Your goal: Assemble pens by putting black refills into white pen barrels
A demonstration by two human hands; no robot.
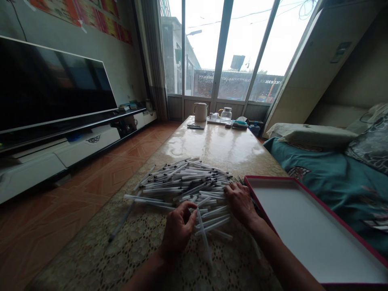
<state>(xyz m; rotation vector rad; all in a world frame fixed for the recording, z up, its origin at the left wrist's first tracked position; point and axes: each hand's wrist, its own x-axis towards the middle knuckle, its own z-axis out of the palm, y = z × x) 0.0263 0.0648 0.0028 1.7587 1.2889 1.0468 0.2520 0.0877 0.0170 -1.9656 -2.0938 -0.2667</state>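
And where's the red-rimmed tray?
The red-rimmed tray is at lower right in the head view, between the right hand and the teal cloth.

TV (54, 87): left side cut off
Right hand (240, 201): can't tell its grip
Pale tube (203, 233): bottom end blurry
Tray (318, 226): right corner cut off
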